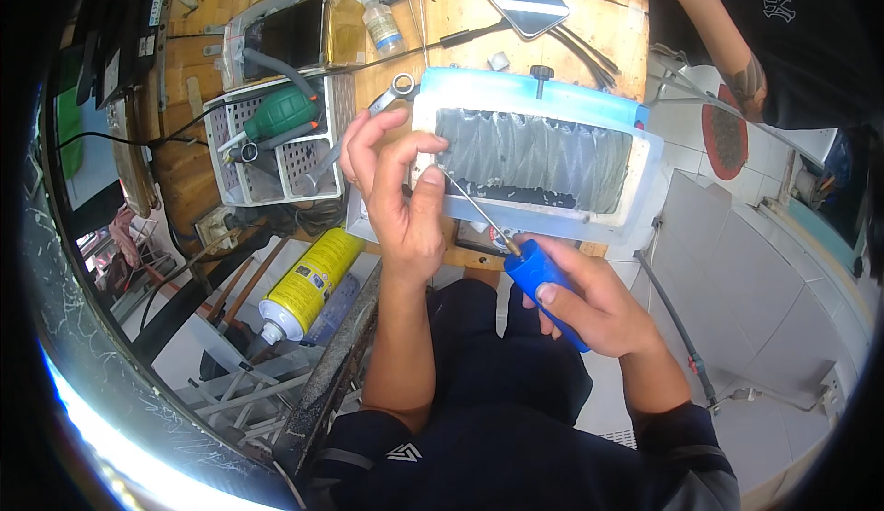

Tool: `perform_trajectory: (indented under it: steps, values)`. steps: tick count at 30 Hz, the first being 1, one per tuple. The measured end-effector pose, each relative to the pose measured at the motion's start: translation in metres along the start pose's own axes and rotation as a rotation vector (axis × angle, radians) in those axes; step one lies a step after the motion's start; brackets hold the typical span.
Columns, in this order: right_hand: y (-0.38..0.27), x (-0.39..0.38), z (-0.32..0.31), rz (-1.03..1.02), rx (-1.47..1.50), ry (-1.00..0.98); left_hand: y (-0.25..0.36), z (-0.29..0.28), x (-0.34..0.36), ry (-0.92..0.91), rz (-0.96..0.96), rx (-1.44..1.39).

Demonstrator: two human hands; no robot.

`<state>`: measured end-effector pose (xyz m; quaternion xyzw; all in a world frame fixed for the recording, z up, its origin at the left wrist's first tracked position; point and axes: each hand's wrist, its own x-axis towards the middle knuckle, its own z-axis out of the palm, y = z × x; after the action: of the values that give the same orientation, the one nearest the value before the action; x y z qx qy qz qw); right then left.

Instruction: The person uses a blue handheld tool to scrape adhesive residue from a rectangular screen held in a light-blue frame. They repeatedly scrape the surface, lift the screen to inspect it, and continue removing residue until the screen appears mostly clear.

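The left hand (401, 203) pinches the white frame (534, 156) at the worktop (589, 23) edge to steady it, while the right hand's (589, 304) grip wraps the blue-handled screwdriver (543, 285), tip angled into the frame's near corner.

Your right hand (603, 313) grips a screwdriver with a bright blue plastic handle (545, 288) and a brass-toned collar ahead of its thin silvery shaft; your left hand (402, 200) rests on a translucent pale-blue rectangular plastic frame (539, 92) around a grey, vertically pleated filter panel (532, 156). Beside you: a yellow spray can with black print and white cap (308, 281), a white perforated plastic basket (281, 156) holding a dark green rubber bulb (281, 113), all on a light brown wooden bench (589, 9).
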<state>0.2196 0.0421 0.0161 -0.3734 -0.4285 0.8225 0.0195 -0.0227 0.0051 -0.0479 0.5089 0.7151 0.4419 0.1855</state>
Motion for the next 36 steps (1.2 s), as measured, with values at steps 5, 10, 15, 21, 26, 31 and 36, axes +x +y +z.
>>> perform_trajectory:
  steps: [5,10,15,21,26,31,36]
  values:
    - [0.0,0.0,0.002,0.01,0.022,0.0,0.001,0.002,0.003,0.007,-0.028,0.054]
    - [0.001,0.002,0.005,-0.015,0.037,0.024,0.003,0.002,-0.002,0.011,-0.031,-0.091]
    - [0.003,0.004,0.007,-0.031,0.07,0.024,0.002,0.001,-0.002,0.003,-0.039,-0.089]
    - [0.002,0.002,0.008,0.004,0.075,0.029,-0.003,0.002,0.006,0.018,-0.014,-0.005]
    - [0.004,0.005,0.013,0.008,0.09,0.032,-0.003,0.002,0.009,0.014,-0.034,-0.005]
    - [0.007,0.007,0.017,-0.014,0.119,0.035,0.002,-0.002,0.004,-0.025,-0.016,-0.057]
    - [0.009,0.008,0.02,-0.026,0.156,0.071,0.005,0.001,0.007,-0.012,-0.02,-0.052]
